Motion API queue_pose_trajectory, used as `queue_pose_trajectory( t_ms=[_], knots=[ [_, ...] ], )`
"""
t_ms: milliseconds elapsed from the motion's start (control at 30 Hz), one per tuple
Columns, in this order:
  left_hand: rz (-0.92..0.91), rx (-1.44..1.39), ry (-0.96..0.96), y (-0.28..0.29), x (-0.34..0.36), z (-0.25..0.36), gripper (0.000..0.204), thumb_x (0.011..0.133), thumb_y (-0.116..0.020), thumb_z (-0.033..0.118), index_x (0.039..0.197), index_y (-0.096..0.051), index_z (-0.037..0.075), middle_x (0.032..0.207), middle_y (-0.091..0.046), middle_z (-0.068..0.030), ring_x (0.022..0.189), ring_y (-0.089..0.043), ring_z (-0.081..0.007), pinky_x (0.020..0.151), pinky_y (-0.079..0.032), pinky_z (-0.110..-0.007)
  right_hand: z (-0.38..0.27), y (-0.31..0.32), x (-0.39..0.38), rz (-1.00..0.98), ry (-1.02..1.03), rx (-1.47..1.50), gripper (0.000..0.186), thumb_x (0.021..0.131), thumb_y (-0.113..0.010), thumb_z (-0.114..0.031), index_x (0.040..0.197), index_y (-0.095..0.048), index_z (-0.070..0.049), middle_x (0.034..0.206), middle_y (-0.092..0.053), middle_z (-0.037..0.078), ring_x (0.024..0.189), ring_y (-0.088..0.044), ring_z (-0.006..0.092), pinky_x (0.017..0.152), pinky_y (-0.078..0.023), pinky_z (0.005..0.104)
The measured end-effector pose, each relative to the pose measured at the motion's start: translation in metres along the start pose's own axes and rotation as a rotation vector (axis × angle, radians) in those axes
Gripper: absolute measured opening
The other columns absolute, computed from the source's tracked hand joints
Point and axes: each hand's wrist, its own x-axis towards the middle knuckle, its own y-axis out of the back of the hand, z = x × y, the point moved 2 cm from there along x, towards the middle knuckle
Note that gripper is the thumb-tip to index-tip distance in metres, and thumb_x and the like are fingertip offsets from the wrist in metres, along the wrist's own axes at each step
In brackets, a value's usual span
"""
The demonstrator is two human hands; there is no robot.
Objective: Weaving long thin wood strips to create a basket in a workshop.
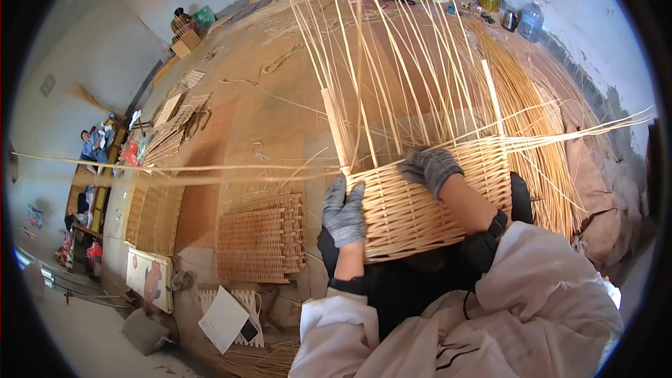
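A half-woven wicker panel (427, 210) leans upright across my lap, its thin pale rods rising loose above the woven part. My left hand (343, 213), in a grey knit glove, is closed round the panel's left edge, just below a thick wooden stake (335, 129). At the upper woven edge, my right hand (432, 169), gloved alike, curls its fingers among the uprights; which strand lies under the fingertips is hidden. Long rods (210, 168) stick out to the left, one of them blurred. Another thick stake (493, 98) stands at the panel's right end.
Finished woven panels (260, 238) lie on the floor to the left. A large bundle of loose rods (542, 161) rests at my right. White paper (224, 319) and a dark phone (248, 330) lie at the lower left. A blue water jug (531, 22) stands far right.
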Motion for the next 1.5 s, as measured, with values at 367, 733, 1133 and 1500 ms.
queue_pose_trajectory(
  t_ms=[367,733,1133,1500],
  knots=[
    [-0.242,0.05,0.321,-0.014,0.036,-0.035,0.022,0.07,-0.066,0.011,0.085,-0.055,0.0,0.072,-0.057,-0.0069,0.065,-0.051,-0.0136,0.06,-0.044,-0.026,-0.032,-0.109,0.081,0.09,1.541,-1.503,0.032,0.074,-0.056,-0.015,0.097,-0.047,0.006,0.071,-0.055,0.015,0.072,-0.057,0.019,0.069,-0.047,0.0283],
    [-0.176,0.648,0.333,0.034,0.036,0.048,0.037,0.078,-0.059,0.02,0.107,-0.049,-0.002,0.1,-0.055,-0.0159,0.094,-0.05,-0.0263,0.084,-0.038,-0.037,-0.054,0.003,0.005,-0.003,0.326,-0.19,0.01,0.08,-0.053,-0.005,0.088,-0.052,0.001,0.065,-0.054,0.008,0.06,-0.058,0.0197,0.052,-0.055,0.0314],
    [-0.666,1.089,0.231,-0.073,0.097,0.046,0.041,0.079,-0.054,0.015,0.118,-0.044,0.006,0.112,-0.051,-0.0156,0.105,-0.049,-0.0283,0.091,-0.039,-0.036,-0.035,-0.001,0.027,0.003,0.797,-1.573,0.008,0.079,-0.053,-0.008,0.078,-0.052,0.0,0.066,-0.055,0.01,0.064,-0.059,0.0217,0.058,-0.054,0.0285],
    [-0.768,1.218,-0.192,-0.099,-0.001,0.08,0.077,0.059,-0.048,0.072,0.12,-0.044,0.026,0.11,-0.05,-0.0172,0.107,-0.043,-0.0332,0.094,-0.021,-0.053,-0.092,-0.014,0.033,-0.043,1.464,-1.603,0.025,0.071,-0.058,-0.004,0.095,-0.051,-0.001,0.087,-0.056,0.012,0.08,-0.059,0.0196,0.066,-0.049,0.0259]
  ],
)
